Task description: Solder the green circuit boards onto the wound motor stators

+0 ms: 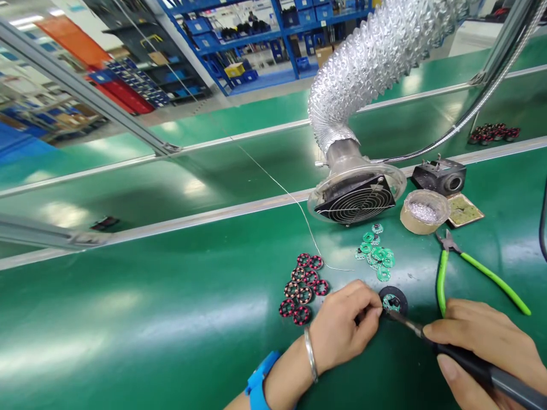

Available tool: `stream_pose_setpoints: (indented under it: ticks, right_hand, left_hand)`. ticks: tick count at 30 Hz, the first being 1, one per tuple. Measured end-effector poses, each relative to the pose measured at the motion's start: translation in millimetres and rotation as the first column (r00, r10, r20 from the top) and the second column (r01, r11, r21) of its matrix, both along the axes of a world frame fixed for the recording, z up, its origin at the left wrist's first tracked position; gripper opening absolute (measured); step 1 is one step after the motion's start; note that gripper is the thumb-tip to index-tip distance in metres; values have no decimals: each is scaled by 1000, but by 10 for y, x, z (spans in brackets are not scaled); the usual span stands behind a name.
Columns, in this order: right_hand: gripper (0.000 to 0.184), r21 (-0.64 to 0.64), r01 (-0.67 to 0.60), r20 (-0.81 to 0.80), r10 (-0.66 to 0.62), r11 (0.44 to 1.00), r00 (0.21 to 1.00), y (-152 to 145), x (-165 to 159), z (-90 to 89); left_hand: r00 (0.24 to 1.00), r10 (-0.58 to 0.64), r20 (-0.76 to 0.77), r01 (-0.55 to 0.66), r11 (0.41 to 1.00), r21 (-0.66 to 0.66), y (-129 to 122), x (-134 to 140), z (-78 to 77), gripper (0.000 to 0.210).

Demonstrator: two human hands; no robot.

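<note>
- A slim silver bangle (pixel 310 354) is ringing the wrist behind the left hand (pixel 348 322).
- A bright blue band (pixel 258 393) is circling the forearm (pixel 288 376) farther up.
- The right hand (pixel 491 347) is showing bare.

Brightly lit | white glare on green bench (pixel 171 285) | blue shelving (pixel 239 43) soft | wide-angle stretch toward edges

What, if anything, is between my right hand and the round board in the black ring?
Nothing visible blocks it: only the soldering iron your right hand holds spans the gap to the round board in the black ring. Your left hand is at the ring's left edge, and the pliers lie off that line.
</note>
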State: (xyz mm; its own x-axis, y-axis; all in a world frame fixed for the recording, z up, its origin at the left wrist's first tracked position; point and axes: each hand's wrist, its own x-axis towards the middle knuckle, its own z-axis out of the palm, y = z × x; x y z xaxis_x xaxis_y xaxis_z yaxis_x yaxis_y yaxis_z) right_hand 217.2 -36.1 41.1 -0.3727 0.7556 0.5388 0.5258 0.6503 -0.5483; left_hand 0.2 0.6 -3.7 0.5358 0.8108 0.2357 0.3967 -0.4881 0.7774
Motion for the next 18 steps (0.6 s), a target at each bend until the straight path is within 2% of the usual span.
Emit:
stream_pose_setpoints:
  ticks: [4, 13, 16, 18]
  right_hand:
    - [24, -14, 28, -7, -28, 1000, 1000, -40, 15, 3]
    - [15, -26, 89, -94, -91, 996, 991, -19, 36, 57]
    - [17, -20, 60, -87, -62, 998, 994, 31, 37, 79]
    - [20, -10, -7, -67, 6, 1000, 998, 66, 35, 69]
  left_hand:
    - [1000, -3, -4, 3, 1000, 1, 3, -2, -3, 13]
    - [1000, -12, 7, 12, 1000, 19, 11, 9, 9, 14]
    - [1000, -7, -2, 7, 1000, 25, 16, 10, 10, 13]
    - [1000, -3, -11, 4, 1000, 26, 15, 11, 9, 13]
